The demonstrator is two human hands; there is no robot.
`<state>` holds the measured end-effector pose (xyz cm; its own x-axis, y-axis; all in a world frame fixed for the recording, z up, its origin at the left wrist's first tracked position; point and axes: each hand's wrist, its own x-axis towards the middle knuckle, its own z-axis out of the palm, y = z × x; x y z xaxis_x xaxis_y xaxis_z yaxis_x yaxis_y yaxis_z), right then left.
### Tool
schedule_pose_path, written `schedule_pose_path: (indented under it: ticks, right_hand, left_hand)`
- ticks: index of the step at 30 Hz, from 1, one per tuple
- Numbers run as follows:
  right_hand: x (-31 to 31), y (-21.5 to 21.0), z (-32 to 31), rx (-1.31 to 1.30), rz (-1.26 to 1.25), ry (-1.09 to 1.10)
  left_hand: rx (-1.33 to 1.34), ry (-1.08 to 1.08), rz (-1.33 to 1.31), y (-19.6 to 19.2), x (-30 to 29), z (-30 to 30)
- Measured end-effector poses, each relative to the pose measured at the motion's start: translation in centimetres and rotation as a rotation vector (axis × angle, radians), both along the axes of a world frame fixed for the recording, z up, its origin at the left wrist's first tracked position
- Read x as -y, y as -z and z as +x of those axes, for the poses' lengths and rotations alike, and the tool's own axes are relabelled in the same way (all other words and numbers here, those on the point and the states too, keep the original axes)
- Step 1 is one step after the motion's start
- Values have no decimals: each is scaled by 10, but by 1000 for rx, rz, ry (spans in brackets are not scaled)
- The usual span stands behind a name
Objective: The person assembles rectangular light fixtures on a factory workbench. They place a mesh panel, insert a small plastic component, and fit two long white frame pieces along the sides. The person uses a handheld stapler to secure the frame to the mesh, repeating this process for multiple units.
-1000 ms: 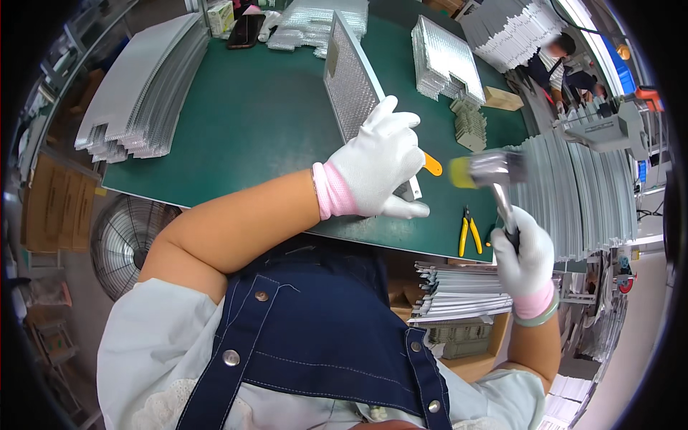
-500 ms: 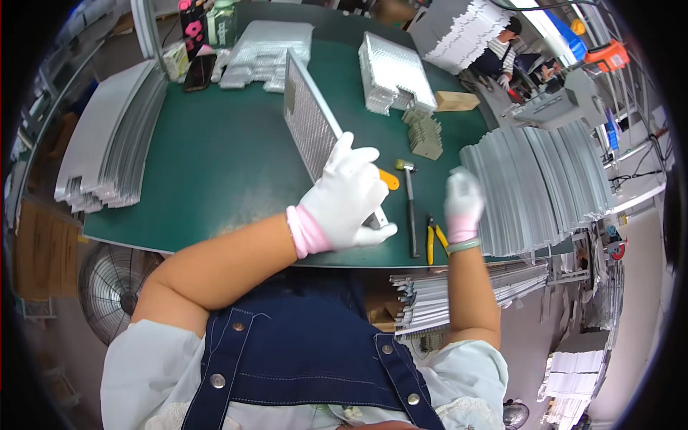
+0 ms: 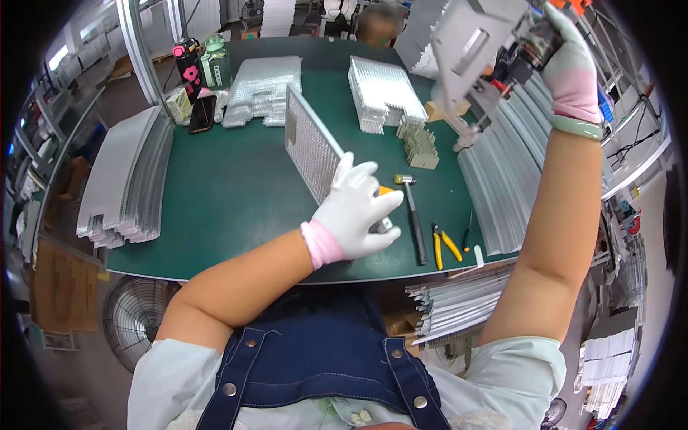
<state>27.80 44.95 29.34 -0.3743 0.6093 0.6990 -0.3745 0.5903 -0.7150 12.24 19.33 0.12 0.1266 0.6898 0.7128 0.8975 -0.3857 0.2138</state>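
My left hand (image 3: 352, 208), in a white glove with a pink cuff, grips the near edge of a thin metal panel (image 3: 309, 136). This panel stands on its edge, tilted, over the green table, its face finely textured. Raised high at the right, my right hand (image 3: 571, 61) is closed round the dark part of a grey-plated device (image 3: 476, 50). A slim metal arm on the device reaches down over the table's right side. Near my left hand lie a yellow-handled tool (image 3: 387, 191), partly hidden, a hammer (image 3: 412, 218) and yellow-handled pliers (image 3: 444, 244).
Stacked metal panels (image 3: 125, 179) stand at the left, and pale strips (image 3: 502, 168) fill the right. Two piles of textured panels (image 3: 264, 86) (image 3: 383, 86) lie at the back. Small metal brackets (image 3: 419, 147), a phone (image 3: 202, 115) and bottles (image 3: 216, 64) are on the table (image 3: 222, 208).
My right hand has gone from beside the strips up to the far right and taken hold of the grey device, which now reaches over the table. My left hand keeps the panel upright.
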Motion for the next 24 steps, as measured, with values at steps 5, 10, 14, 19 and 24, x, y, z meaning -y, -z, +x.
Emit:
schedule_pose_path:
  ticks: [5, 10, 14, 19, 24]
  right_hand:
    - [145, 56, -16, -224, -38, -275]
    - [182, 101, -22, -354, 25, -221]
    - [136, 109, 6, -312, 169, 105]
    - [129, 112, 9, -208, 198, 281]
    - [139, 114, 7, -200, 233, 400]
  left_hand:
    - [43, 15, -56, -1, -12, 3]
    - [168, 36, -159, 5, -11, 6]
    - [44, 7, 28, 8, -13, 6]
    - [78, 13, 39, 10, -16, 5]
    - [76, -5, 40, 7, -16, 6]
